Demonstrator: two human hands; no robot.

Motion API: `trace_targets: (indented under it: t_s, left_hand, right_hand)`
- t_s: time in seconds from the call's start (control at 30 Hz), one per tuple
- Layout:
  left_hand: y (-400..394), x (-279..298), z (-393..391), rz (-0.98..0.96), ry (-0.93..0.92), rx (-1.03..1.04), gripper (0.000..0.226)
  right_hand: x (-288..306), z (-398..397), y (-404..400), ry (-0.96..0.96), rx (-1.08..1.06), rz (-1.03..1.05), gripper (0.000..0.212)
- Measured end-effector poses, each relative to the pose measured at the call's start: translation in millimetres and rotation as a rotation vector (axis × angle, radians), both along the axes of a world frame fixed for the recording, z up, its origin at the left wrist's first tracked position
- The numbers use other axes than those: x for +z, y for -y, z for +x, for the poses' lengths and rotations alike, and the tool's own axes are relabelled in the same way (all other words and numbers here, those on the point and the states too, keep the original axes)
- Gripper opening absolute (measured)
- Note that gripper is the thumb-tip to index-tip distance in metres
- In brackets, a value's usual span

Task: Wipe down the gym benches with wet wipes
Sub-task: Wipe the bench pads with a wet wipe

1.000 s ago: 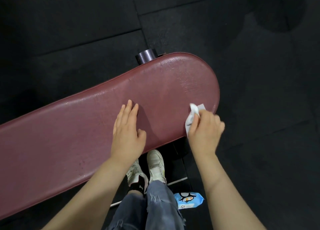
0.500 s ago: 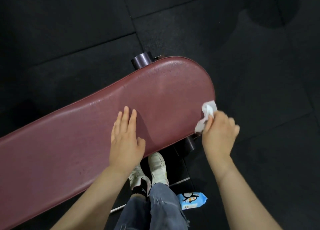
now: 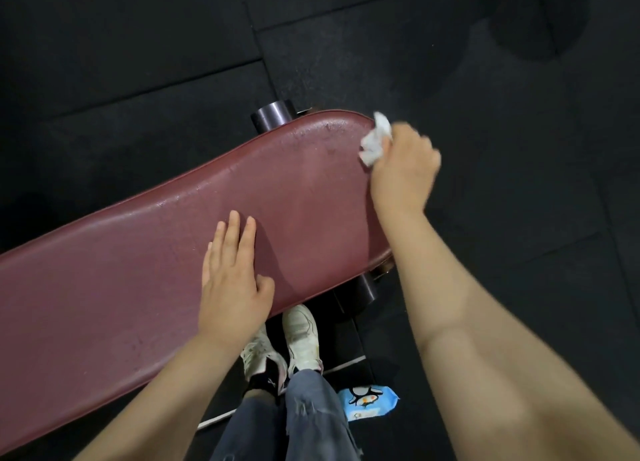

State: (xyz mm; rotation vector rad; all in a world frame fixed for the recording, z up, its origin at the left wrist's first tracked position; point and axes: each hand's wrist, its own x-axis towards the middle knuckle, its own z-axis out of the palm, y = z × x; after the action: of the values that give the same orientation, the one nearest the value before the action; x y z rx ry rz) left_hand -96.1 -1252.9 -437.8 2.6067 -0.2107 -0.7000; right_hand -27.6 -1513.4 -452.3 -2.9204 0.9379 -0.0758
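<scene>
Swept from the near edge round to the far corner, the right hand [image 3: 403, 169] pinches the wipe [image 3: 375, 140]; press evenly along the bench [image 3: 173, 270] rim while the flat left hand [image 3: 232, 287] steadies.

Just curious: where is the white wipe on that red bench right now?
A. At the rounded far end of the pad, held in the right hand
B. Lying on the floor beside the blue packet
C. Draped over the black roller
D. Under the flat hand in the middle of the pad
A: the right hand grips the crumpled wet wipe against the rounded end of the bench, while the left hand rests flat and bare mid-pad.
</scene>
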Motion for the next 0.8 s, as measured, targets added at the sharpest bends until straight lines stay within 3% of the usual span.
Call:
trace_targets:
  t_s: [0.1, 0.2, 0.33, 0.4, 0.5, 0.63, 0.7, 0.73, 0.8]
  left_hand:
    - [2, 2, 1, -0.005, -0.005, 0.009, 0.086]
    - [3, 2, 1, -0.011, -0.01, 0.019, 0.087]
    - [-2, 0, 1, -0.025, -0.02, -0.001, 0.086]
    - [-5, -1, 1, -0.032, -0.023, -0.011, 0.086]
    - [-3, -1, 2, -0.037, -0.026, -0.002, 0.086]
    - [-1, 1, 3, -0.041, -0.029, 0.021, 0.087]
    - [-3, 1, 3, -0.047, -0.029, 0.013, 0.086]
    - [-4, 1, 4, -0.053, -0.032, 0.002, 0.085]
    - [-7, 2, 5, -0.071, -0.034, -0.009, 0.084]
  right_hand:
    - [-8, -76, 0, 0.029, -0.219, 0.11, 0.013]
    - [-23, -129, -12, 0.015, -0.413, 0.358, 0.008]
    - [-13, -104, -8, 0.329, -0.464, 0.619, 0.014]
    - [-6, -53, 6, 0.351, -0.352, 0.617, 0.029]
    - [-5, 29, 16, 0.115, -0.028, 0.449, 0.042]
    - [3, 94, -31, -0.093, 0.605, 0.17, 0.034]
    - [4, 99, -50, -0.135, 0.842, 0.148, 0.029]
    - [4, 98, -49, -0.131, 0.85, 0.157, 0.028]
    - [0, 89, -35, -0.075, 0.673, 0.171, 0.024]
